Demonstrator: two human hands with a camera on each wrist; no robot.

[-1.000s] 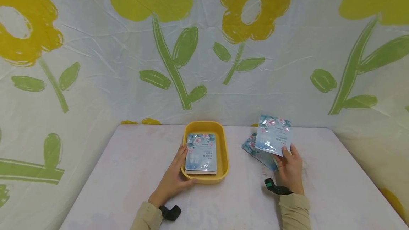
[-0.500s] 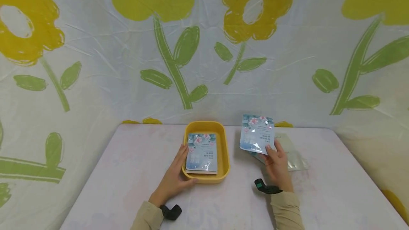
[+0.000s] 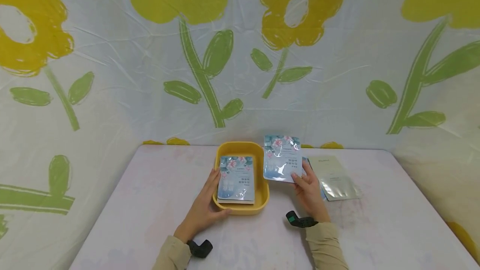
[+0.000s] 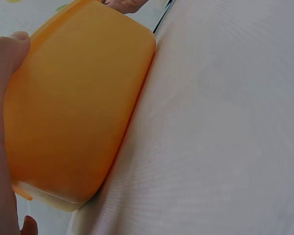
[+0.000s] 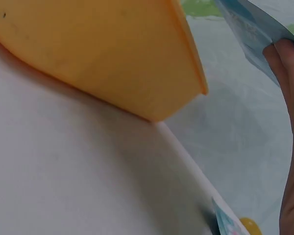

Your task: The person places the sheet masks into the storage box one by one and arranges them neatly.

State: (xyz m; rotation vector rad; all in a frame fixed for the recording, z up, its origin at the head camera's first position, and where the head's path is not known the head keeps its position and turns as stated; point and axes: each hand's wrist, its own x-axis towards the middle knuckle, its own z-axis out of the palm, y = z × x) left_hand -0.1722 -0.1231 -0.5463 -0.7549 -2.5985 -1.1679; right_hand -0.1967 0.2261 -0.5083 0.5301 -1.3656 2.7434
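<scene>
In the head view, my left hand [image 3: 204,201] holds the near left corner of a yellow plastic tray [image 3: 265,193], fingers over the left rim and thumb at the front. A blue sheet mask packet [image 3: 235,182] with pink flowers lies inside, on top of a stack. My right hand [image 3: 309,191] pinches a matching sheet mask packet [image 3: 282,159] by its lower right corner, thumb on top. This packet is held raised beside the tray's right rim, overlapping it slightly in the head view. From the right wrist, the fingers [image 5: 281,56] show behind the packet, close to the tray wall [image 5: 112,58].
Right of my right hand lies a pale green, silvery packet [image 3: 335,180] on the white table [image 3: 150,203]. Part of a blue packet [image 3: 322,193] shows under it. A flower-printed cloth [image 3: 318,107] hangs behind the table's far edge.
My right hand has carried the sheet mask packet leftward, from over the loose packets to the tray's right rim. The pale green packet has come into view. My left hand stays at the tray.
</scene>
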